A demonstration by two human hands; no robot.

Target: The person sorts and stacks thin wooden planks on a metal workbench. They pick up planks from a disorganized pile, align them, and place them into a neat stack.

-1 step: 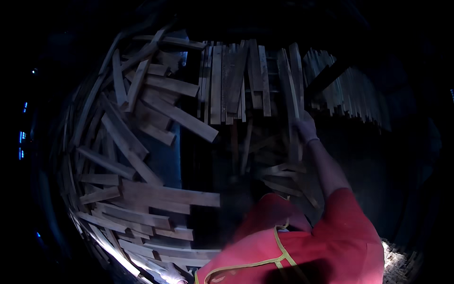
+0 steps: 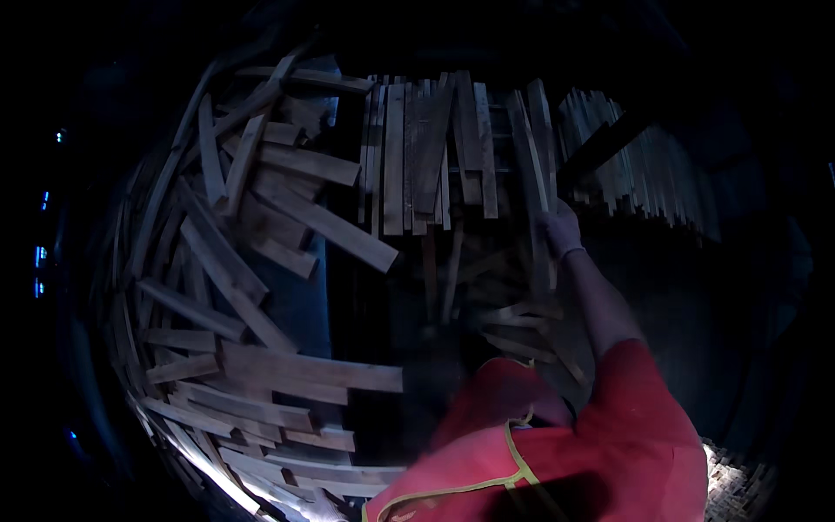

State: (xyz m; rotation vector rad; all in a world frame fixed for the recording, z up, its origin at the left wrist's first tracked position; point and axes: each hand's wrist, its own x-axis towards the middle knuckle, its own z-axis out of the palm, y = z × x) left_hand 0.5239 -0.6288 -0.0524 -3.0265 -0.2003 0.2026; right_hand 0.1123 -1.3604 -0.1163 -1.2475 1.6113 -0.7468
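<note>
Best handled by keeping the right hand (image 2: 561, 228) wrapped firmly round the long plank (image 2: 532, 165) near its lower part, fingers clamped on the wood, and by guiding it straight along its own length so as not to snag the neighbouring boards (image 2: 426, 148) stacked upright just beside it. Worth minding the loose offcuts (image 2: 522, 326) lying criss-cross below the hand, easily knocked or dragged along. Left hand not in view, so no telling how its fingers stand; only a red sleeve with a yellow-green trim (image 2: 557, 452) filling the lower edge. Sensible to steady the far end, hidden in the dark at the top, before shifting any weight. As for looks: narrow, pale, rough-sawn, flat and straight, set nearly upright at the right end of the row of boards, touching or almost touching the next one. Seems light enough for one hand, though likely splintery at the edges, hence the pale glove on the hand. Off to the left, a big jumbled heap of similar planks (image 2: 243, 287) fanned out in every direction; to the right, a dense bundle of thin slats (image 2: 635, 165), well apart from the hand. Dim light throughout, fine grain impossible to make out.
</note>
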